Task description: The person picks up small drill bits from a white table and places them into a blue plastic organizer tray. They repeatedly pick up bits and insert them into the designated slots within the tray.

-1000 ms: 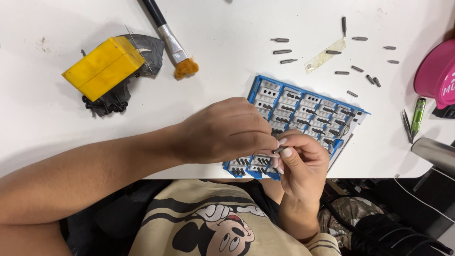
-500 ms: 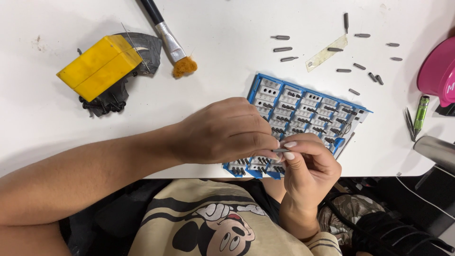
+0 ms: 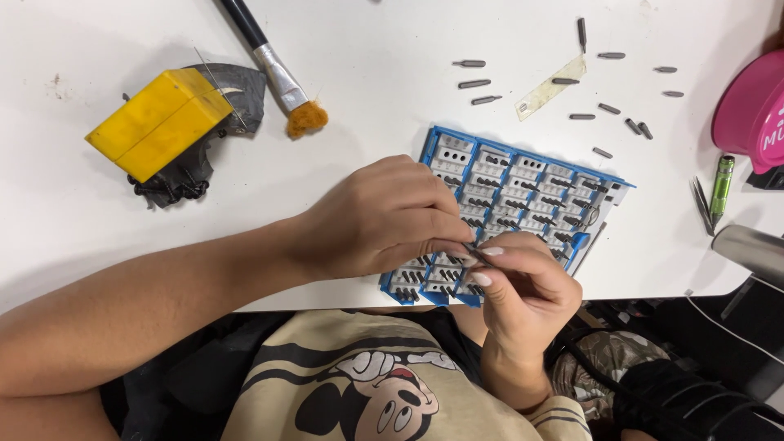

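- Both hands meet over the near-left corner of the blue bit tray (image 3: 523,163), right at the table (image 3: 367,98) edge.
- Left hand (image 3: 384,216) curled knuckles-up, fingertips pinched together w/ the right hand's; looks like a small dark bit (image 3: 474,251) is caught between them, tip barely showing.
- Right hand (image 3: 523,286) comes up from below the table edge, thumb and forefinger closed on that same bit, nails up.
- Which hand carries the bit's weight: can't tell, the fingers overlap.
- Tray lies flat, tilted a bit on the table, white rows mostly filled w/ dark bits; near-left corner hidden under the hands.
- Loose bits (image 3: 482,83) scattered beyond the tray, well apart from it, approx. a dozen, spread left to right.
- Strip of clear tape (image 3: 551,87) lies among them.
- Far left: yellow block (image 3: 159,122) sitting on a dark grey piece (image 3: 241,94), black chain-like bit poking out below.
- Brush (image 3: 273,69) w/ orange bristles just beside the block, bristles pointing at the tray.
- Right edge: pink round thing (image 3: 755,110), partly out of frame.
- Green pen-like tool (image 3: 721,184) and dark tweezers (image 3: 701,204) side by side, near the tray's right end but not touching.
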